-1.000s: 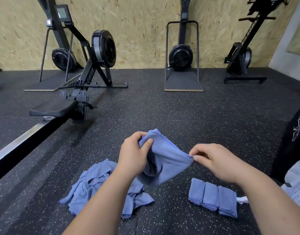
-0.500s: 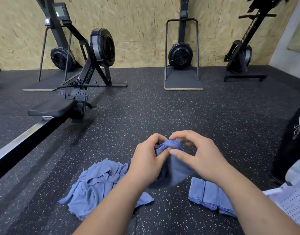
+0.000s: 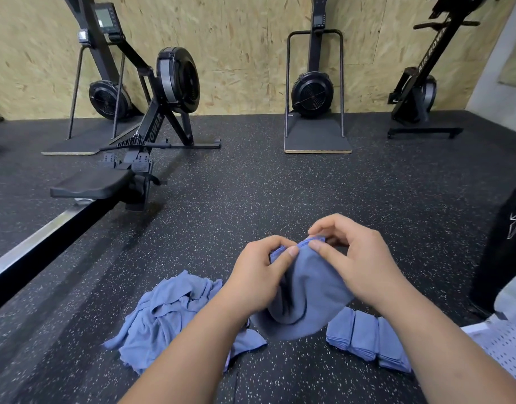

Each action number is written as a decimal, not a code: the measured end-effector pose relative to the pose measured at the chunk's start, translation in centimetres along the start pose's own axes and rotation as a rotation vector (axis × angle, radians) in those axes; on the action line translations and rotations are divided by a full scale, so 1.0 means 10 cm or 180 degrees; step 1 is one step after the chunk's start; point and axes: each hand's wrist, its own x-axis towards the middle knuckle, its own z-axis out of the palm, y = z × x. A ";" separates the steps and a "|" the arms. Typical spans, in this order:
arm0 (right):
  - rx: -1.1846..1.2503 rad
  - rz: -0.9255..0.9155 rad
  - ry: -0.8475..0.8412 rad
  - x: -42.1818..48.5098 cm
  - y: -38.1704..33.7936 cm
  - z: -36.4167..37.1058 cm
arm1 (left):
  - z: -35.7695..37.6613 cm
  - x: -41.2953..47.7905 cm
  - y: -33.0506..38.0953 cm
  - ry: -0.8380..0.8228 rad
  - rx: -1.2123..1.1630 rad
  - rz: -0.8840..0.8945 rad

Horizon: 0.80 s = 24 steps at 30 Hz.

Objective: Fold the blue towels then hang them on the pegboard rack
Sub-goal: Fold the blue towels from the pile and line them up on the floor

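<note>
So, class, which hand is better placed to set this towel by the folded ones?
Likely the right hand, nearer the folded towels; the left hand is by the crumpled pile.

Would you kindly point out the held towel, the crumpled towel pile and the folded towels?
held towel (image 3: pixel 309 295), head view, hanging middle of cloth
crumpled towel pile (image 3: pixel 169 313), head view, centre of heap
folded towels (image 3: pixel 364 335), head view, middle towel's top
</note>
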 end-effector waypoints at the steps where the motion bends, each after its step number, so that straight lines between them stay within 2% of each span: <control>1: 0.0092 0.0043 -0.0043 0.00 0.01 0.00 | 0.00 0.00 0.01 0.0045 -0.0052 0.0017; 4: 0.0158 0.0304 -0.0341 0.01 0.08 0.01 | 0.01 0.00 0.00 0.0139 -0.0145 0.0121; 7: -0.0271 0.0419 -0.0314 0.02 0.15 0.01 | 0.01 -0.01 -0.01 0.0227 -0.0076 0.0131; 10: -0.0018 0.0474 0.0160 0.04 0.14 -0.01 | -0.02 0.04 -0.04 0.0672 0.0034 0.0088; 13: 0.0327 0.0771 0.0837 0.07 0.20 -0.06 | -0.13 0.14 -0.13 0.1159 -0.0229 -0.0471; 16: -0.0013 0.1002 0.1344 0.07 0.35 -0.14 | -0.24 0.19 -0.26 0.1500 -0.0276 -0.0839; 20: -0.0361 0.1141 0.1476 0.05 0.43 -0.19 | -0.29 0.18 -0.28 0.1645 -0.0249 -0.0949; 24: -0.0192 0.1149 0.1474 0.05 0.44 -0.12 | -0.29 0.18 -0.26 0.1862 -0.0614 -0.0644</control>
